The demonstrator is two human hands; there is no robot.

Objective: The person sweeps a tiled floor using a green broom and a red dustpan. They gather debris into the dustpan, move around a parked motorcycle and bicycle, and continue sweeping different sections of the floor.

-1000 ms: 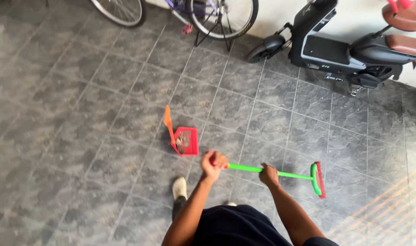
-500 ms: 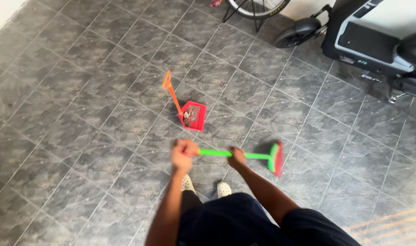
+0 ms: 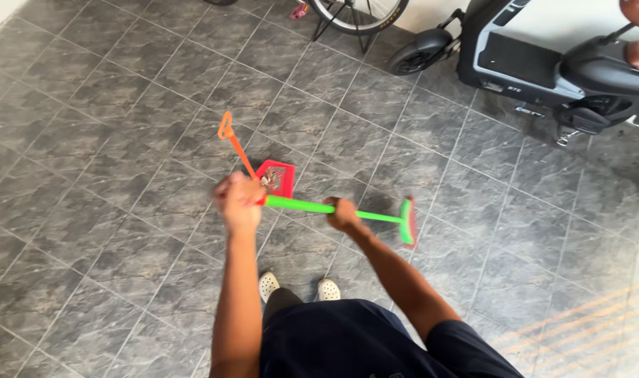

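Over the last second the green broom (image 3: 337, 208) has swung in toward the red dustpan (image 3: 277, 178): its brush head, earlier well out to the right of the pan, now sits much nearer to it, and the upper end of the handle has risen until it overlaps the pan's near edge in this view. That reads as a sweeping stroke drawing floor dirt toward the pan, which already holds some debris.

The left hand (image 3: 239, 199) is curled tight around the top end of the handle, raised just in front of the dustpan, with the arm nearly straight. The right hand (image 3: 342, 213) is wrapped around the handle's middle, to the right of the dustpan, elbow bent. The brush end lies low on the grey tiled floor (image 3: 109, 140), further right of the pan. Beyond the dustpan stand a scooter (image 3: 543, 66) and a bicycle wheel (image 3: 358, 14).
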